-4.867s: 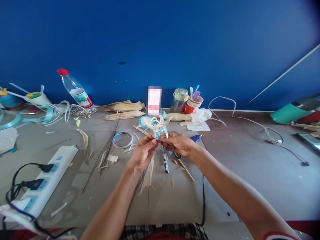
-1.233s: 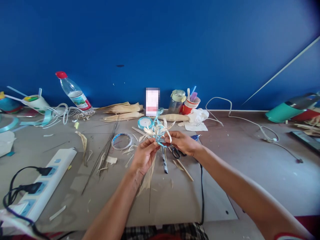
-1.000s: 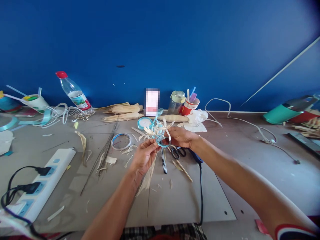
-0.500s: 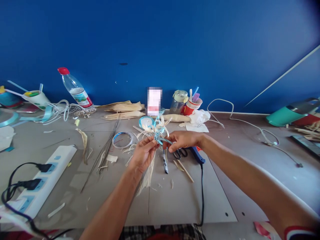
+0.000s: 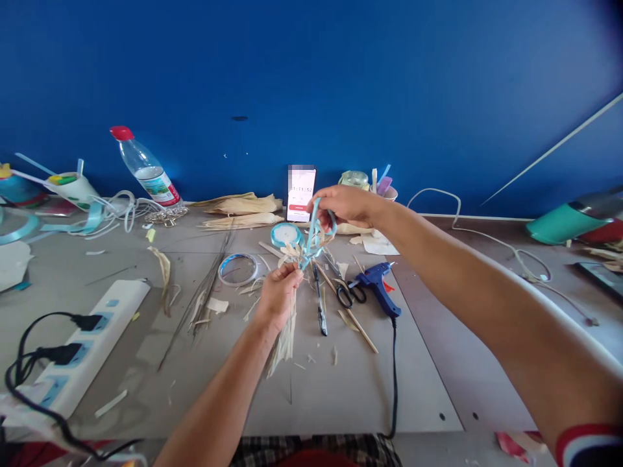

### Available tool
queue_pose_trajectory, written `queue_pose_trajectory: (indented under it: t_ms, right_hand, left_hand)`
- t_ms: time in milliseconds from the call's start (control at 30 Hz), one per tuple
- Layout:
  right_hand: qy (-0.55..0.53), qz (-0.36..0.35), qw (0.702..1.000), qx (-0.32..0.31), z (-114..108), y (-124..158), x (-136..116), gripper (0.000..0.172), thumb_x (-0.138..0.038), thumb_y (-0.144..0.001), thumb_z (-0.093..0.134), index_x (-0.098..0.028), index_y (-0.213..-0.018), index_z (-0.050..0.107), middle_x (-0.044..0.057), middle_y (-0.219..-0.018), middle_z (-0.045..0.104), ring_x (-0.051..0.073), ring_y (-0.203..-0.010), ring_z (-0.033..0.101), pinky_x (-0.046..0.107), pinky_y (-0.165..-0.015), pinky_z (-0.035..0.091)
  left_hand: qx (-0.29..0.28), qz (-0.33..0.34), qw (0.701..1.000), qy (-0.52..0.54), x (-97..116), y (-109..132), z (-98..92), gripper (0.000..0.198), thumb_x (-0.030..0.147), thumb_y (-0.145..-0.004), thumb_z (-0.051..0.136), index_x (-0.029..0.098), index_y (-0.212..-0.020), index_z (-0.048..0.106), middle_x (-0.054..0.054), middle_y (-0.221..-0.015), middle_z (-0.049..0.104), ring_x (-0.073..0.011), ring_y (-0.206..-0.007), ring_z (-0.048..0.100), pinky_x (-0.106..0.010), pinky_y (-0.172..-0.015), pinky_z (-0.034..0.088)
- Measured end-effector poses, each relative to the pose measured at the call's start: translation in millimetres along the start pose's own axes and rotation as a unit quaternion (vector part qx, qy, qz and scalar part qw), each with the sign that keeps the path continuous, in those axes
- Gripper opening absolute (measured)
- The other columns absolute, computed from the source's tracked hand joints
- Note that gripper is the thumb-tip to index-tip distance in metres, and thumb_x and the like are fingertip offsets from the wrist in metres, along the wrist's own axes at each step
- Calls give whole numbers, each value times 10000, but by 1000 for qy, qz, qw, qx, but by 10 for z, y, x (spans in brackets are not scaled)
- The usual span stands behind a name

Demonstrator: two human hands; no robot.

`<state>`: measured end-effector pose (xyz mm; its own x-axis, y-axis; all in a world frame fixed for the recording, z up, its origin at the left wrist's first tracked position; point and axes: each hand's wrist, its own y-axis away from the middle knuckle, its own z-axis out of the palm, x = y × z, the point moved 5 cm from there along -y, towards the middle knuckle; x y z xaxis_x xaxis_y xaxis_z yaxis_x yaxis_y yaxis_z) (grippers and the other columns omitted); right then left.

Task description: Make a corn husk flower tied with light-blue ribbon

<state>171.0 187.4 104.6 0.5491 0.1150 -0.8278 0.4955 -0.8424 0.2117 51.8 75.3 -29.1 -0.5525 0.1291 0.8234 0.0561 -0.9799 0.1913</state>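
Observation:
Pinched in my left hand (image 5: 280, 295) is the base of a flower-like bundle (image 5: 291, 251) of pale dried husk strips, with light blue ribbon around it. A thin dark wire hangs below that hand. My right hand (image 5: 343, 206) is raised above the bundle, its fingers closed on the light blue ribbon (image 5: 312, 228), which runs up from the bundle and loops there. Behind my hands lies a roll of blue ribbon (image 5: 285, 235). Close by on the right are a pen (image 5: 321, 311), black-handled scissors (image 5: 349, 293) and a thin wooden stick (image 5: 363, 332).
A blue glue gun (image 5: 379, 288) with its cord lies at right. On the left are a tape roll (image 5: 238, 270), thin wires (image 5: 204, 288) and a power strip (image 5: 97, 350). A lit phone (image 5: 300, 194), a tilted bottle (image 5: 153, 178) and dried husks (image 5: 238, 205) stand or lie near the blue wall.
My right hand has moved up and away from my left hand, drawing the blue ribbon upward. The scissors and glue gun are now uncovered. My left hand stays nearly in place.

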Motion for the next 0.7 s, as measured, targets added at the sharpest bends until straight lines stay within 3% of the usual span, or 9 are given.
queue_pose_trajectory:
  t_ms: [200,300,400,567,700]
  right_hand:
    - [189,16,982,-10,316,-158,-509,111,-134,-748,507,-171,-773,608,39,-532,535,155,-487,507,285,-488,350]
    - [297,-22,954,-38,521,-155,-782,147,-143,-747,518,-155,-834,637,64,-593,590,190,-601,558,294,-544,361]
    - [369,-81,926,-27,683,-109,-976,151,-149,-766,491,-128,-793,638,100,-712,629,192,-677,561,293,-579,365]
    - [389,-135,911,11,823,48,-1021,179,-157,-798,439,-147,-831,614,102,-825,642,163,-683,536,269,-581,356]
    - [391,-134,911,2,899,227,-959,179,-152,-798,434,-153,-840,608,101,-850,641,166,-694,535,267,-577,346]
  left_hand:
    - [35,24,999,-21,-51,-58,-75,115,154,-568,699,155,-624,598,36,-571,477,-75,-557,410,-233,-580,329]
    - [44,49,998,-20,-18,-60,-86,155,137,-555,699,156,-547,545,38,-566,473,-70,-543,397,-234,-572,331]
    - [45,61,997,20,31,-45,-84,215,130,-558,698,157,-497,493,43,-526,442,-65,-522,388,-238,-587,354]
    - [71,26,993,90,55,-33,-102,161,130,-542,704,147,-600,555,55,-513,435,-52,-495,385,-239,-610,380]
    - [89,46,991,91,40,-55,-120,265,100,-511,678,165,-496,422,68,-475,374,-46,-467,342,-234,-556,353]
